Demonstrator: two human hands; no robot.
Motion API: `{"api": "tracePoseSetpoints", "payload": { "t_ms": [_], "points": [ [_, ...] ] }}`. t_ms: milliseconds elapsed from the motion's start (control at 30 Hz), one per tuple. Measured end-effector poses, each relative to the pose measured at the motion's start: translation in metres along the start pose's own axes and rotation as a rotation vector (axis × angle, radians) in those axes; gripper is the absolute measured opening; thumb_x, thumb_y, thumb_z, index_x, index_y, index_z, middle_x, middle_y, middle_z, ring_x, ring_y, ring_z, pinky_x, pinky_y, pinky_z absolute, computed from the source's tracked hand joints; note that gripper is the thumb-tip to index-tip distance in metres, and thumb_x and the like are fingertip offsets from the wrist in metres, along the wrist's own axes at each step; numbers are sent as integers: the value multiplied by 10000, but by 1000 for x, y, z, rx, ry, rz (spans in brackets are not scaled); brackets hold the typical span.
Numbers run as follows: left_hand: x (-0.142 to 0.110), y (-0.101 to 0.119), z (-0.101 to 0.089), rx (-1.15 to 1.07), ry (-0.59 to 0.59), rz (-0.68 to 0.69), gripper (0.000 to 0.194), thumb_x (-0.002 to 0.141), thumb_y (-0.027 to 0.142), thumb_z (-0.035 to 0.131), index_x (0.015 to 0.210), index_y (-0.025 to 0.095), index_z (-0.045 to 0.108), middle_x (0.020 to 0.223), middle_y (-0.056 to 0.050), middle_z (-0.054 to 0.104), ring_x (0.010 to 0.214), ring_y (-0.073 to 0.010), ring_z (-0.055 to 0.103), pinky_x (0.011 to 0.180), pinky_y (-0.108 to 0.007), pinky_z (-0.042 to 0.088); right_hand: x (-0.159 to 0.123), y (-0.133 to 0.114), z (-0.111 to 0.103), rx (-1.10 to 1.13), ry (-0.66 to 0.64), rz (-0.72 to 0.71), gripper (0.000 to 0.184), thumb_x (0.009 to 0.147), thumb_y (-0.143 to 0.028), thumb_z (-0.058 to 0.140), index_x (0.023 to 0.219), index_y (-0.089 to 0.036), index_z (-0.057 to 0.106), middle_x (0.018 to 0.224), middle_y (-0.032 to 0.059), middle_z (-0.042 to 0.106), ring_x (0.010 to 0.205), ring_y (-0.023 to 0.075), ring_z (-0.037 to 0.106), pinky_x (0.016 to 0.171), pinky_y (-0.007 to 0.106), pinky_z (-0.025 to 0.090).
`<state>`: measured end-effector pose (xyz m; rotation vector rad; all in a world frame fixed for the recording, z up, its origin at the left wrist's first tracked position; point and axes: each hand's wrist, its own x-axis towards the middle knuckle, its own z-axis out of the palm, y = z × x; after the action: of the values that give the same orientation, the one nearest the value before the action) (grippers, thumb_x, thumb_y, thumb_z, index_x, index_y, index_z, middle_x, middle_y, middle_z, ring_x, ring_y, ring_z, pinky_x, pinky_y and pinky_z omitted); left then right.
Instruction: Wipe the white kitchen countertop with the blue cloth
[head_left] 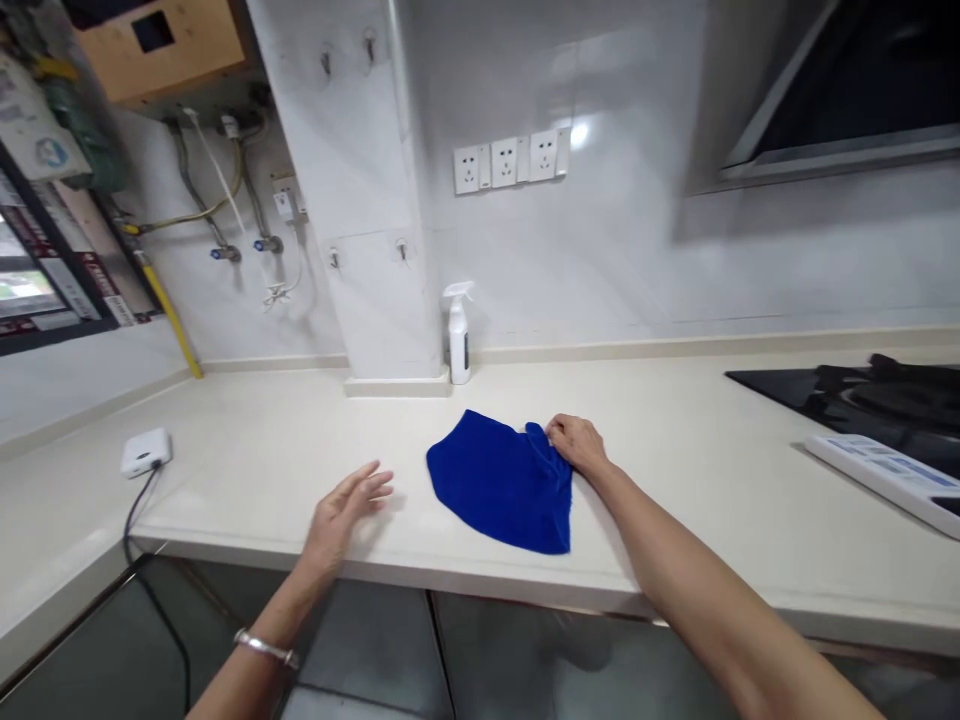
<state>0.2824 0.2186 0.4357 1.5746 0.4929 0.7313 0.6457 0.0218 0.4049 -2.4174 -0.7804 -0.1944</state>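
A blue cloth (499, 485) lies spread on the pale countertop (660, 540), bunched along its right side. My right hand (576, 442) grips that bunched edge, its fingers closed on the fabric. To the left of the cloth, my left hand (346, 515) hovers over the counter near its front edge, fingers stretched out and holding nothing. A gap separates it from the cloth. On the left wrist is a silver bangle (266, 650).
Behind the cloth, a white spray bottle (459, 340) stands against the wall pillar (375, 300). A small white box (146, 452) with a dark cable sits at left. On the right are a black gas hob (862, 395) and a long white box-like object (885, 480).
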Motion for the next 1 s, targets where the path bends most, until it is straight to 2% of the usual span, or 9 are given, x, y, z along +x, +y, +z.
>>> {"api": "tracePoseSetpoints", "payload": {
  "t_ms": [67,167,267,400,633,767,900,1000],
  "points": [
    [-9,6,18,-261,-126,-106,761,799,605,648,1376,125,515,1310,-165,656,1193,-295,619,1052,-420,450,1,1,1,-10,1,-4,270,875,-229,444,900,-238,712,993,38,737,969,228,632,710,295,409],
    [-22,12,30,-484,-285,-231,724,904,611,467,1411,95,488,1383,-188,595,1292,-322,550,1159,-477,339,3,4,4,-17,2,-12,275,870,-248,445,907,-250,718,982,37,735,958,233,629,696,300,404],
    [-33,13,30,-610,-354,-276,740,934,620,365,1435,85,468,1429,-200,548,1348,-342,493,1208,-510,244,4,5,6,-19,3,-11,275,860,-249,448,901,-256,719,972,33,734,937,228,629,687,298,399],
    [-40,14,31,-734,-408,-278,772,933,636,331,1485,101,403,1483,-186,493,1402,-338,427,1244,-497,140,5,6,6,-16,2,-5,267,851,-242,449,879,-259,714,950,26,733,930,228,628,687,300,395],
    [-48,15,38,-826,-442,-279,750,945,610,328,1484,92,404,1494,-185,477,1422,-327,397,1253,-479,94,5,7,6,-19,0,-6,266,856,-238,444,869,-255,709,954,27,736,941,233,626,693,304,395],
    [-52,11,39,-823,-488,-279,642,963,495,354,1453,92,453,1490,-180,484,1412,-339,408,1245,-521,112,5,8,6,-18,-2,-3,268,853,-237,449,877,-256,715,941,26,737,921,226,628,688,301,398],
    [-58,8,41,-749,-472,-273,537,955,365,403,1402,91,522,1412,-187,566,1355,-336,485,1237,-540,150,6,9,8,-17,2,-2,272,842,-247,455,888,-255,723,941,31,736,912,224,628,691,300,406],
    [-65,8,41,-624,-403,-296,498,960,363,440,1350,87,578,1257,-203,672,1272,-337,568,1217,-561,212,6,11,8,-18,4,0,277,832,-255,456,888,-254,728,938,35,735,905,228,627,694,304,415]
  ]
}}
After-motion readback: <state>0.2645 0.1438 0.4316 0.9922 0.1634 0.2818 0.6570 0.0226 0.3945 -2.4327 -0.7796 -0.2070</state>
